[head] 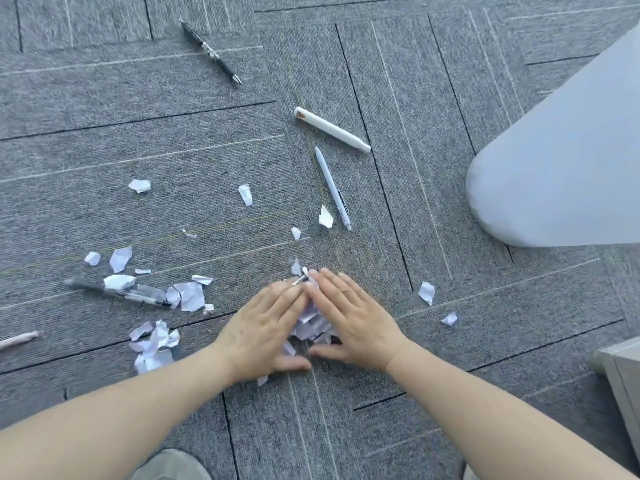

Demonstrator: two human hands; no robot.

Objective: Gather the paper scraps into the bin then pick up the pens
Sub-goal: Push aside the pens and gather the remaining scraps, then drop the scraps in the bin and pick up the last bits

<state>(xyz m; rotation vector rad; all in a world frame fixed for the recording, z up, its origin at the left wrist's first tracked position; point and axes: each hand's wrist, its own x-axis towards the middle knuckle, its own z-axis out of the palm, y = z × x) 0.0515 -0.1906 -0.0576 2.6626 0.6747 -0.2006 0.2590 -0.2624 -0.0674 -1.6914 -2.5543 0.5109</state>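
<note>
My left hand (pixel 265 329) and my right hand (pixel 349 320) lie flat on the grey carpet, fingertips nearly touching, cupped around a small pile of white paper scraps (pixel 313 325). A pen tip (pixel 300 279) pokes out from under the fingertips. More scraps lie in a heap (pixel 154 344) at the left and around a clear black pen (pixel 117 292). Single scraps (pixel 245 194) lie farther off. A black pen (pixel 210 51), a thick white marker (pixel 331 129) and a slim white pen (pixel 333 188) lie beyond my hands. The end of a pink pen (pixel 19 339) shows at the left edge.
A large pale rounded object (pixel 568 161) fills the right side. A light grey box corner (pixel 623 372) shows at the lower right edge. Two loose scraps (pixel 426 292) lie to the right of my hands. My shoe (pixel 173 467) is at the bottom.
</note>
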